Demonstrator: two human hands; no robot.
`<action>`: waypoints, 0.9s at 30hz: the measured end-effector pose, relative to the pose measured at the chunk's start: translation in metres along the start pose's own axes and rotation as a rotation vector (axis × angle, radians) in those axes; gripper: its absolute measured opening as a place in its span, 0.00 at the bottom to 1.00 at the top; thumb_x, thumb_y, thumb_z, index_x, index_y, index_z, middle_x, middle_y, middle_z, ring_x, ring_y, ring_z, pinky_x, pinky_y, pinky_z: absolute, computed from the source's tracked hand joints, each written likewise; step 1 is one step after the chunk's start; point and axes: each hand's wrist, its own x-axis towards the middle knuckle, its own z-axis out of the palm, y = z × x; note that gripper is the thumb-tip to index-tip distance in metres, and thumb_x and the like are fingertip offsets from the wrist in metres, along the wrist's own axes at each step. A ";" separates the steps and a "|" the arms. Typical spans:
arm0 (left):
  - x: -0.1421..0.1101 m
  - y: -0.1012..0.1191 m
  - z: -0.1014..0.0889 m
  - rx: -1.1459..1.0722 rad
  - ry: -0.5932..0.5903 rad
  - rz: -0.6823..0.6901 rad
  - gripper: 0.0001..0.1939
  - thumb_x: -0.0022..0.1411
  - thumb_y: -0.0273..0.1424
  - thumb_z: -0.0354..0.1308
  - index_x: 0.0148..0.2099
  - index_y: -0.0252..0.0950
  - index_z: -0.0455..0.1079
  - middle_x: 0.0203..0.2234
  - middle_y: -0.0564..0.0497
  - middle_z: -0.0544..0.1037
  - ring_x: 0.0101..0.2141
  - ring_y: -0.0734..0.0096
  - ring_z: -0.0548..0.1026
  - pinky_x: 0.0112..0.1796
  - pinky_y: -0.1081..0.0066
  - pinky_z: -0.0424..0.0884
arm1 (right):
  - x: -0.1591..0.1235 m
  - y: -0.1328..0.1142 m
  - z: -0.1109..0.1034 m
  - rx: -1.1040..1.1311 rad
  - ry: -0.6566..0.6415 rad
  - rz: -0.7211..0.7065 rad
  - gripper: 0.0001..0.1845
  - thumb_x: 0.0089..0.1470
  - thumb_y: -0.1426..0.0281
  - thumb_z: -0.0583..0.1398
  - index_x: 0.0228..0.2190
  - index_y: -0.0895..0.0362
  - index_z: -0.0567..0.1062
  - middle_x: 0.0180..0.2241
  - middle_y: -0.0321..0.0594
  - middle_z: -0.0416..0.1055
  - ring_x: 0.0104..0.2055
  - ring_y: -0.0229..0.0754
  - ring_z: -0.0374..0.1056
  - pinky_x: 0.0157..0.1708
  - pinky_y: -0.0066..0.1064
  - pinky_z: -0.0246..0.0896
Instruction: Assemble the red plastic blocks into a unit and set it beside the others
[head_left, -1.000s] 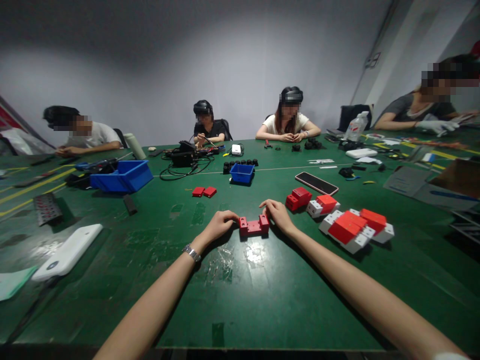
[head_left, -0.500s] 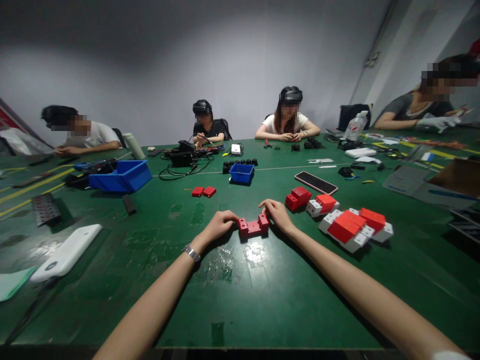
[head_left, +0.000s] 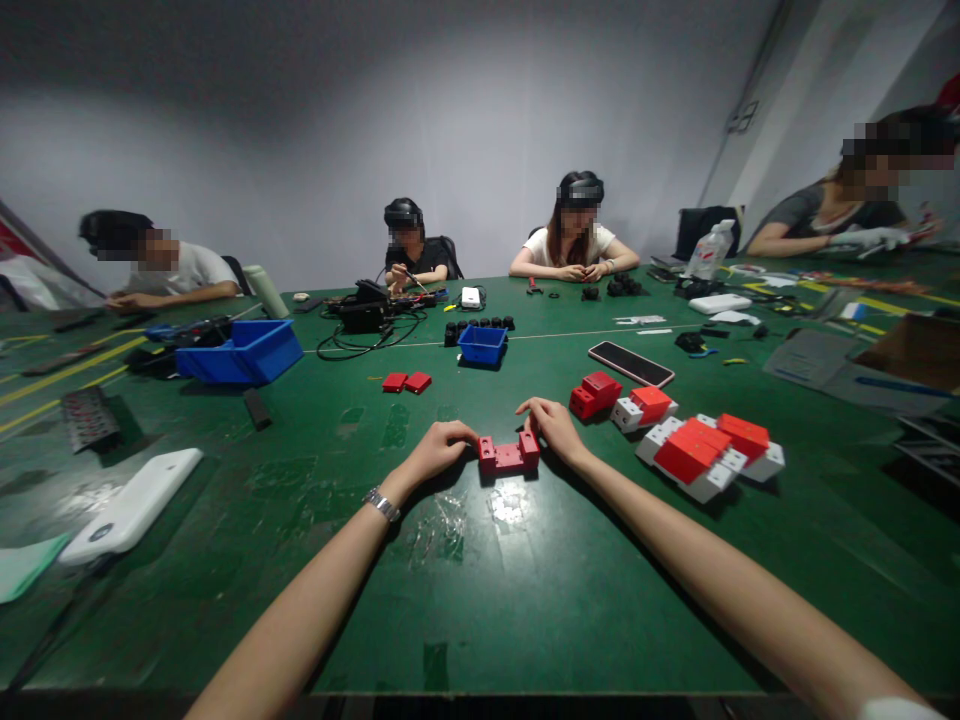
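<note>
A red U-shaped plastic housing (head_left: pixel 509 457) rests on the green table (head_left: pixel 592 620) between my hands, its two raised ends showing small holes. At its left end, my left hand (head_left: pixel 441 447) has curled fingers holding the side; a metal-band watch circles that wrist. My right hand (head_left: pixel 553 430) grips the opposite end, with its index finger bent and the fingertips partly hidden behind the part. Beyond the housing lie two flat red square pieces (head_left: pixel 406 382). To the right of my right hand sit a red block (head_left: pixel 595 396) and several red-and-white blocks (head_left: pixel 691 457).
A phone (head_left: pixel 631 364) lies behind the blocks. A small blue bin (head_left: pixel 482 345) stands ahead, near black round parts; a larger blue bin (head_left: pixel 240 352) is farther left. At left lies a white device (head_left: pixel 135 505) with a cable. Several people sit around the table.
My hands and the red housing stay almost exactly where they were. At the far right, a person's gloved hands have shifted slightly.
</note>
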 end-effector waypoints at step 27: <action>0.000 0.004 0.001 0.001 -0.050 0.027 0.21 0.45 0.16 0.45 0.35 0.32 0.75 0.32 0.48 0.78 0.34 0.70 0.73 0.40 0.72 0.67 | -0.003 -0.007 0.001 -0.059 -0.035 -0.008 0.17 0.53 0.66 0.49 0.26 0.59 0.74 0.14 0.33 0.65 0.17 0.35 0.61 0.20 0.24 0.53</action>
